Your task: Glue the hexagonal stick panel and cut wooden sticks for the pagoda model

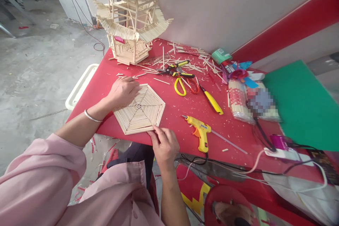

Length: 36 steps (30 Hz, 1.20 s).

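Note:
A flat hexagonal panel of thin wooden sticks [143,113], laid in rings around a small centre hole, rests on the red table. My left hand [124,91] lies across its upper left edge, palm down with fingers stretched out. At the lower right edge, thumb and forefinger of my right hand [164,144] pinch the panel's rim. Right of the panel lies a yellow glue gun [202,134] with a clear glue stick in its back. Beyond it are a yellow utility knife [213,101], pliers [178,70] and scissors with yellow and red handles [180,87].
A tiered stick pagoda [135,24] stands at the table's far left corner. Loose stick pieces [190,60] litter the back. Packed stick bundles [239,102], a green board [304,109] and a power strip [288,157] with cables are at right. A white stool [82,86] stands left.

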Tool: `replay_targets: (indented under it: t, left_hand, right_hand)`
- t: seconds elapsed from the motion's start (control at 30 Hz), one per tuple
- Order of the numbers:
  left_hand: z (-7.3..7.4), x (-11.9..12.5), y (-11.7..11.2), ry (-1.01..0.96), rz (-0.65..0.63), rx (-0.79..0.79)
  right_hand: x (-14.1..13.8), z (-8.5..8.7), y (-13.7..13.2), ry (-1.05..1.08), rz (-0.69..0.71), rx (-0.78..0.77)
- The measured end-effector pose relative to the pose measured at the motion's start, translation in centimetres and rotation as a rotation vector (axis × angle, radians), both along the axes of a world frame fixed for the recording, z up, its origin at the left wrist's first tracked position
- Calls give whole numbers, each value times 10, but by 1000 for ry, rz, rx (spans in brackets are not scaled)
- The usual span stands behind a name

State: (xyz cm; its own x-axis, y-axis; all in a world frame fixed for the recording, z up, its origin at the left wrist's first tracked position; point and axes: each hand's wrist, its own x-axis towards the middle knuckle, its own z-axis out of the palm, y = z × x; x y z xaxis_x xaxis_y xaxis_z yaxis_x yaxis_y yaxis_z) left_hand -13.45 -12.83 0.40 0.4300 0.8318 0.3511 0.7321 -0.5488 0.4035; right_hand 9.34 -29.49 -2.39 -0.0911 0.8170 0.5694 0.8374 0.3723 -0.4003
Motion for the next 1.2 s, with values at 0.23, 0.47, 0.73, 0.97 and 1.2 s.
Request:
replay_targets:
  t: [0.23,0.47,0.73,0.97,1.2]
  left_hand:
    - [1,4,0,-5,-27,48]
    - [6,6,-1,-2,-82,50]
    - [6,6,0,-23,-86,43]
    - [5,6,0,-33,-110,42]
    - [3,6,1,-16,-106,55]
  right_hand:
    - [-1,-1,-2,-5,-5,-21]
    - [-1,0,-3,-19,7,-20]
    - [0,-1,-2,-37,8,-34]
    - [1,-2,-3,-35,14,-43]
    - [0,-1,-3,-25,22,-40]
